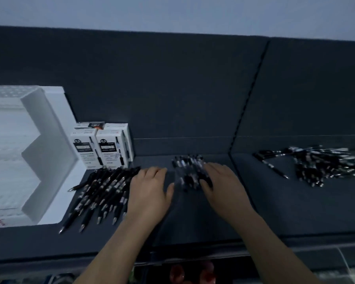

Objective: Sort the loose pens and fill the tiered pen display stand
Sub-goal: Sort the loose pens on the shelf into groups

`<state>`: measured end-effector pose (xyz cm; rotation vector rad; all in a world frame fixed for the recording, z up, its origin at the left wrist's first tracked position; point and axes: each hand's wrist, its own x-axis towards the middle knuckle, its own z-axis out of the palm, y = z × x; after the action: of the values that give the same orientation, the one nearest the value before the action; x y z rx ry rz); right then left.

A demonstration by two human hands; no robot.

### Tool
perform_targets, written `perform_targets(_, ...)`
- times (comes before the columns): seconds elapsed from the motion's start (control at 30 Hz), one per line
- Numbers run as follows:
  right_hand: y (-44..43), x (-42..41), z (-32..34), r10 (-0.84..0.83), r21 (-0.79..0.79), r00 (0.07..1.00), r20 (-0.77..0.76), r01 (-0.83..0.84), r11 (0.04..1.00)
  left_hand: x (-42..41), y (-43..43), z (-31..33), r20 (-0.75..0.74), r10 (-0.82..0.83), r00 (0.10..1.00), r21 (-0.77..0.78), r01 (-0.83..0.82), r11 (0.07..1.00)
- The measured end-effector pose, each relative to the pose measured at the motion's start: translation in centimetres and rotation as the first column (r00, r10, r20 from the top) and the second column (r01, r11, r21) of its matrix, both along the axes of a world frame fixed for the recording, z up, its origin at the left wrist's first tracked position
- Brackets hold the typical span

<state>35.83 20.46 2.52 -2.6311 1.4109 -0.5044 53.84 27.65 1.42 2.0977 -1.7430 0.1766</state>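
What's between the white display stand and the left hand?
Head view: a fanned row of black pens lies on the dark shelf between display stand and left hand.

A white tiered display stand (pixel 55 152) is seen at the left edge, its stepped rows washed out and blurred. Just right of the stand, a batch of black click pens (pixel 103 193) is laid roughly parallel, silver tips toward the viewer. Further right of the stand a small blurred heap (pixel 190 171) is gathered. Well apart from the stand a tangled pile (pixel 320 165) is spread, with one stray pen (pixel 272 166) lying on its stand-facing side.
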Motion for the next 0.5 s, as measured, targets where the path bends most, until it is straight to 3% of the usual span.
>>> perform_targets(0.2, -1.5, -12.2, 0.6, -0.106, 0.013, 0.993, -0.044, 0.107, 0.994, -12.1, -3.4, 0.2, -0.076, -0.089, 0.993, -0.06, 0.085, 0.995)
perform_targets(0.5, -5.1, -29.9, 0.3, -0.243, 0.055, 0.967, -0.078, 0.248, 0.967, -29.6, -9.6, -0.7, -0.182, -0.221, 0.958, -0.013, 0.222, 0.975)
